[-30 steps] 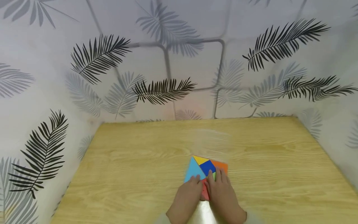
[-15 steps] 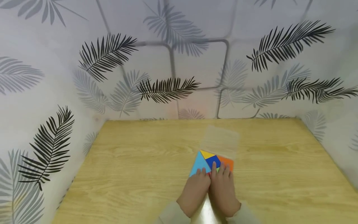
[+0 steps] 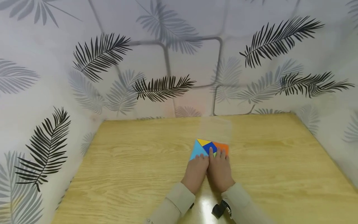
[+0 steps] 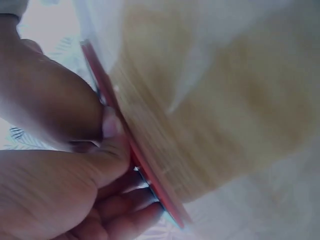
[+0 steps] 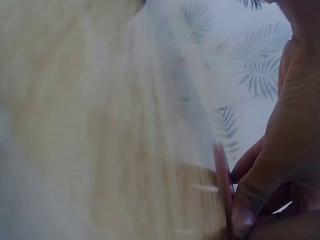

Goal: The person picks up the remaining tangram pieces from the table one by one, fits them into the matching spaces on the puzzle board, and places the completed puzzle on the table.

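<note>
A tangram puzzle with light blue, yellow, dark blue, orange and green pieces is held by both hands in the head view. My left hand covers its near left part and my right hand its near right part, fingers over the coloured face. The left wrist view shows the tangram's red edge side-on, pinched between the left thumb and fingers. On the right wrist view's lower right, the right thumb presses along the same reddish edge. The hands hide the near pieces.
A wood-grain table lies under the hands, with a pale see-through patch beyond the tangram. Leaf-patterned cloth surrounds its back and sides. A black device sits at the right wrist.
Both hands and the tangram have shifted away from the body, toward the table's back. The red piece seen between the hands earlier is now covered, and the hands have come together.
</note>
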The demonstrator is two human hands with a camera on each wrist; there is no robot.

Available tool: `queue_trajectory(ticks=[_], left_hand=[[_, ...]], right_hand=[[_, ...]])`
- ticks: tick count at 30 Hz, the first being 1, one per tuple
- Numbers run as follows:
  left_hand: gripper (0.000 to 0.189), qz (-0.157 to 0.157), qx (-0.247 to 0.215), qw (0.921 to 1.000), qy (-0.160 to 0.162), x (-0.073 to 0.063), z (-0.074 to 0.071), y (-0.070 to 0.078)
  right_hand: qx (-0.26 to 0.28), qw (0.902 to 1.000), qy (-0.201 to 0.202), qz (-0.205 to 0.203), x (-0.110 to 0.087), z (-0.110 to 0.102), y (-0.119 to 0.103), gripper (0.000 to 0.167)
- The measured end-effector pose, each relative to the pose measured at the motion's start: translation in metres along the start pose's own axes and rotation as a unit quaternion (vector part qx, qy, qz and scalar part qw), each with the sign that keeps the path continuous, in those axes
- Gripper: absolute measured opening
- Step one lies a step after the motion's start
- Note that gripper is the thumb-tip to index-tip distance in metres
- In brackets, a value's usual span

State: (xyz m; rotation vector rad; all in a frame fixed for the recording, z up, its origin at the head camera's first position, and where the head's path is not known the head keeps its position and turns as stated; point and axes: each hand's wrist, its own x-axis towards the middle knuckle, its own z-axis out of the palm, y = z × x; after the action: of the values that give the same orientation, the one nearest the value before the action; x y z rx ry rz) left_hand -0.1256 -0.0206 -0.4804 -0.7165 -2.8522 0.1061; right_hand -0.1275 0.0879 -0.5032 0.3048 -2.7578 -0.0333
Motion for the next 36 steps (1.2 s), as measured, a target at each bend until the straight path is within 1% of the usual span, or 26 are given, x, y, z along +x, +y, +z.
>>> queue_trajectory(ticks=[3, 8, 10, 14, 17, 20, 23, 26, 31, 34, 36], left_hand=[[0.013, -0.003, -0.008, 1.0, -0.003, 0.009, 0.0, -0.007], [0.017, 0.0, -0.007, 1.0, 0.005, 0.019, -0.001, -0.015], [0.019, -0.003, -0.008, 0.9999, 0.005, 0.022, -0.002, -0.017], [0.022, -0.01, -0.013, 0.9998, 0.008, 0.028, -0.005, -0.019], [0.021, -0.016, -0.024, 0.9996, 0.008, 0.031, -0.006, -0.021], [0.021, -0.022, -0.042, 0.9989, 0.001, 0.032, -0.007, -0.022], [0.024, -0.026, -0.056, 0.9981, -0.001, 0.033, -0.006, -0.023], [0.029, -0.026, -0.061, 0.9978, 0.0, 0.031, -0.001, -0.022], [0.032, -0.017, -0.049, 0.9987, 0.002, 0.025, 0.007, -0.018], [0.034, -0.01, -0.034, 0.9993, 0.008, 0.028, 0.008, -0.017], [0.037, -0.015, -0.03, 0.9994, 0.008, 0.032, 0.008, -0.017]], right_hand=[[-0.004, 1.0, -0.008, -0.003, 0.011, 0.003, 0.001, 0.065], [0.0, 0.9998, -0.019, -0.005, 0.025, 0.008, 0.004, 0.064], [-0.001, 0.9996, -0.027, -0.007, 0.03, 0.007, 0.005, 0.061], [0.001, 0.9986, -0.052, -0.009, 0.039, 0.001, 0.007, 0.062], [0.005, 0.9976, -0.069, -0.008, 0.043, -0.003, 0.008, 0.059], [0.012, 0.9965, -0.083, -0.004, 0.045, -0.004, 0.009, 0.051], [0.019, 0.9962, -0.085, 0.001, 0.044, -0.003, 0.01, 0.045], [0.022, 0.9958, -0.089, 0.001, 0.041, 0.0, 0.011, 0.044], [0.02, 0.9934, -0.112, -0.012, 0.033, 0.005, 0.013, 0.045], [0.015, 0.9948, -0.1, -0.012, 0.034, 0.005, 0.015, 0.044], [0.01, 0.9959, -0.089, -0.014, 0.036, 0.005, 0.017, 0.044]])
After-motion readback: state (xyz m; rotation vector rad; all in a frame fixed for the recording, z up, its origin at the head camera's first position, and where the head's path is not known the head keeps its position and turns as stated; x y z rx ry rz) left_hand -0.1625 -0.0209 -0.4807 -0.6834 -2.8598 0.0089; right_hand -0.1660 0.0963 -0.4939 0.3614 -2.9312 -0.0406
